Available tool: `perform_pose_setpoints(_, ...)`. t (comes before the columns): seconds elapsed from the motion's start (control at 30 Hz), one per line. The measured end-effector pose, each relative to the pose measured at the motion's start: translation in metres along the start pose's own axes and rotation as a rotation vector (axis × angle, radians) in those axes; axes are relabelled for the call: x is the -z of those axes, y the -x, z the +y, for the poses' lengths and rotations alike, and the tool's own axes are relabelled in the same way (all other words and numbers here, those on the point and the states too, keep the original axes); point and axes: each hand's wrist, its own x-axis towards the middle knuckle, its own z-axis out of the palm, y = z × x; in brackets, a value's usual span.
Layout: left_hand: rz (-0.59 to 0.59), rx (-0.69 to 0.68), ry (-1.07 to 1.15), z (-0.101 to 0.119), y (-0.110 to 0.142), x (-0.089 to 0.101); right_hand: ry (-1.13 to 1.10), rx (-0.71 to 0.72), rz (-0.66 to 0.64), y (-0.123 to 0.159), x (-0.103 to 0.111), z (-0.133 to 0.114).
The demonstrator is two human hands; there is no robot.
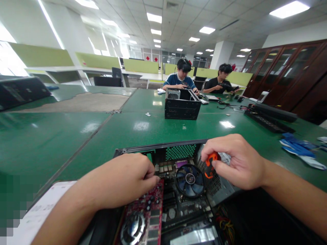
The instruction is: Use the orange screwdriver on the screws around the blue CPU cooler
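An opened computer case (163, 146) lies in front of me with its inside facing up. My right hand (237, 161) is closed around the orange and black handle of a screwdriver (211, 165), over the case's right side by the power supply (221, 189). The screwdriver's tip does not show. My left hand (127, 180) is closed, thumb against curled fingers, at the upper end of a red graphics card (155, 204); what the fingertips grip is hidden. Between the hands sits a round CPU fan (190, 180) on the motherboard (172, 213).
Another black computer case (182, 109) stands farther back on the green table (138, 132). Two people (180, 76) sit beyond it, handling parts. Blue-white gloves (301, 149) and black panels (268, 117) lie at right. Paper (43, 211) lies at left.
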Motion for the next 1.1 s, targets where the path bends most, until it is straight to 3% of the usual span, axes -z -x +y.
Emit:
perform_pose_setpoints(0.5, 0.004, -0.021, -0.004, -0.0004, -0.0037, -0.0005, -0.001, 0.061, 0.043, -0.0007, -0.0015, -0.0028)
perform_pose_setpoints(0.77, 0.036, -0.056, 0.016, -0.0034, -0.0011, -0.0017, -0.091, 0.108, -0.040, 0.0031, -0.0032, -0.0014)
perform_pose_setpoints(1.1, 0.023, -0.041, 0.016, -0.0016, -0.0016, -0.0005, -0.065, 0.116, -0.001, 0.0040, -0.0019, -0.0018)
